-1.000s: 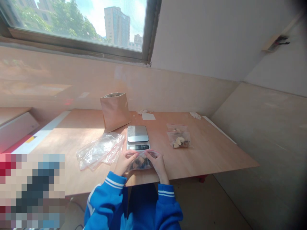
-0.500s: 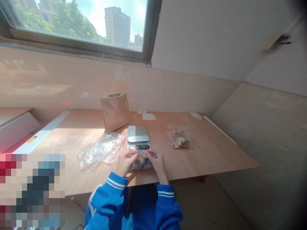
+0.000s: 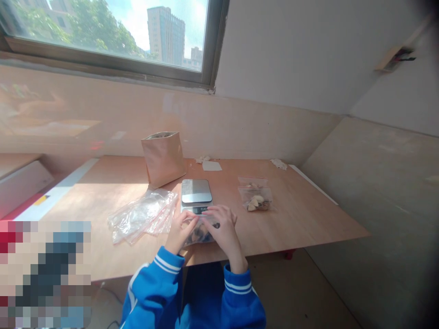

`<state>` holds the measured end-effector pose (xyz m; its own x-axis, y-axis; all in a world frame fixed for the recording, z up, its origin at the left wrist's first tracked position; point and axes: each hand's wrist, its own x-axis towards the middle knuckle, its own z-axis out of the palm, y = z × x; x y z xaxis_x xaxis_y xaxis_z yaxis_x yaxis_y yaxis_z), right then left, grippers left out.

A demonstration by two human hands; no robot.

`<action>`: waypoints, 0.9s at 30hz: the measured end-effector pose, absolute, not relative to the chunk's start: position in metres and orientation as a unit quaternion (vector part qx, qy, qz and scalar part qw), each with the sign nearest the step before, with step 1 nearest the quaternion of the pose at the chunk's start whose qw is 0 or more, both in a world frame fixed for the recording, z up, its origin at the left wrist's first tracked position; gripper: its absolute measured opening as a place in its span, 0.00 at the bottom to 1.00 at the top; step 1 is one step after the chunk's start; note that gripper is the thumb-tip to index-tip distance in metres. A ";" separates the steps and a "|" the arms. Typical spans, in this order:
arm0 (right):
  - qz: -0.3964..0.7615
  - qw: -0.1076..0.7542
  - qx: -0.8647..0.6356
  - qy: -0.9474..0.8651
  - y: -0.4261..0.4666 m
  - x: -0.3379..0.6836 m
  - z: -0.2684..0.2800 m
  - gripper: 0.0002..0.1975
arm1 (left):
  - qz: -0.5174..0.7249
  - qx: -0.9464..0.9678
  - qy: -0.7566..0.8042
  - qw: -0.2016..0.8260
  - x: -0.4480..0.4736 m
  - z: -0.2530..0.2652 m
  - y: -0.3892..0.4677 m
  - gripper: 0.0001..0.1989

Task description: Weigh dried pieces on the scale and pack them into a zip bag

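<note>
Item: 1 clear zip bag [image 3: 200, 234], near table [image 3: 302, 219] edge, long axis left-right. Left hand [image 3: 181, 230] pinches its left end; right hand [image 3: 223, 228] lies flat across top.

Both forearms in blue sleeves reach forward side by side, the left hand [image 3: 181, 231] curled with fingertips pinched together, the right hand [image 3: 224, 228] flatter, its fingers spread and angled across toward the left, the two hands nearly touching.
</note>
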<state>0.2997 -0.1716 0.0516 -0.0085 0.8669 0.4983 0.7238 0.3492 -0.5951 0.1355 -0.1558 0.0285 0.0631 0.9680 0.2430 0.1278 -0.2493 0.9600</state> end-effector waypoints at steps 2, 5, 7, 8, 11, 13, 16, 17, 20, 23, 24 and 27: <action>0.089 0.400 -0.553 -0.726 -0.173 0.293 0.053 0.05 | 0.513 0.621 0.446 0.390 0.137 0.028 -0.156 0.11; 0.094 0.396 -0.545 -0.733 -0.171 0.290 0.050 0.09 | 0.514 0.636 0.434 0.378 0.137 0.027 -0.156 0.12; 0.083 0.404 -0.544 -0.731 -0.169 0.289 0.048 0.11 | 0.515 0.635 0.435 0.377 0.137 0.027 -0.157 0.12; 0.075 0.409 -0.543 -0.729 -0.169 0.288 0.047 0.11 | 0.518 0.631 0.438 0.376 0.137 0.028 -0.157 0.12; 0.057 0.423 -0.541 -0.724 -0.168 0.283 0.045 0.11 | 0.532 0.619 0.444 0.370 0.139 0.032 -0.159 0.12; 0.053 0.429 -0.539 -0.723 -0.168 0.279 0.045 0.11 | 0.540 0.611 0.449 0.365 0.140 0.033 -0.160 0.12; 0.059 0.433 -0.534 -0.723 -0.168 0.276 0.045 0.12 | 0.548 0.596 0.464 0.360 0.140 0.033 -0.160 0.12; 0.065 0.431 -0.533 -0.725 -0.168 0.276 0.046 0.11 | 0.550 0.590 0.470 0.359 0.140 0.032 -0.160 0.12; 0.084 0.412 -0.531 -0.736 -0.169 0.277 0.048 0.09 | 0.555 0.572 0.486 0.358 0.139 0.031 -0.159 0.14; 0.091 0.394 -0.529 -0.746 -0.169 0.279 0.048 0.08 | 0.561 0.565 0.489 0.357 0.139 0.031 -0.159 0.15; 0.087 0.392 -0.530 -0.747 -0.169 0.280 0.048 0.08 | 0.563 0.563 0.487 0.359 0.139 0.031 -0.159 0.16; 0.065 0.398 -0.534 -0.743 -0.168 0.280 0.045 0.10 | 0.562 0.561 0.484 0.367 0.139 0.031 -0.159 0.17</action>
<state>0.2799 -0.1679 0.0450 -0.1125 0.8457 0.5216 0.7419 0.4207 -0.5221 0.1394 -0.1595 0.0310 -0.0998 0.9564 0.2744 0.1310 -0.2608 0.9565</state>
